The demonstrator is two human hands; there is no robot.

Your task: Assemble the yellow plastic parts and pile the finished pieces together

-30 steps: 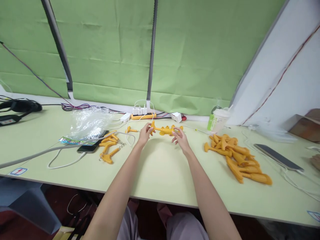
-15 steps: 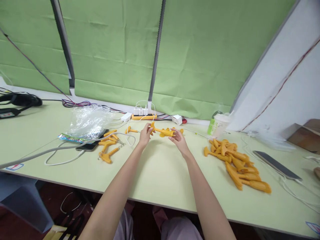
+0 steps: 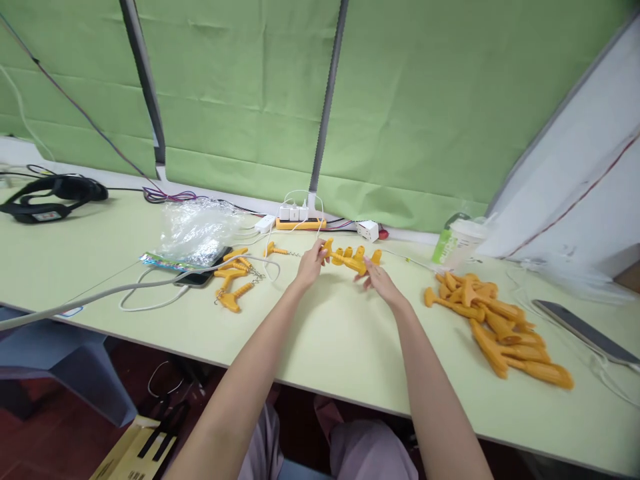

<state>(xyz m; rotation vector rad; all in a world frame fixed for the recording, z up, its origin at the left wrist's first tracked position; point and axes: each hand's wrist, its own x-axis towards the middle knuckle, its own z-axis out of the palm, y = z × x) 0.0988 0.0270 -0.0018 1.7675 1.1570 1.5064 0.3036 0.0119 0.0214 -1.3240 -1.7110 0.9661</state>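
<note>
Between my two hands is a yellow plastic T-handled tool (image 3: 354, 264), held just above the table and tilted down to the right. My left hand (image 3: 311, 264) pinches its T-shaped handle end. At the wider end, my right hand (image 3: 381, 281) grips with thumb and fingers, partly covering it. Several more yellow pieces (image 3: 376, 256) stand or lie just behind it. A yellow T-handle with a metal spiral (image 3: 281, 251) lies beyond my left hand. Several similar spiral T-handles (image 3: 233, 275) are grouped farther left.
A pile of yellow T-shaped pieces (image 3: 493, 320) lies at right, near a phone (image 3: 585, 330) and a cup (image 3: 463, 243). Clear plastic wrapping (image 3: 197, 230) and another phone (image 3: 203, 277) are at left. A grey cable (image 3: 125, 297) crosses the left. A power strip (image 3: 300, 225) stands behind.
The whole view has shifted, so everything sits farther right. The held tool now slopes down more to the right, and my right fingers have shifted on its wide end.
</note>
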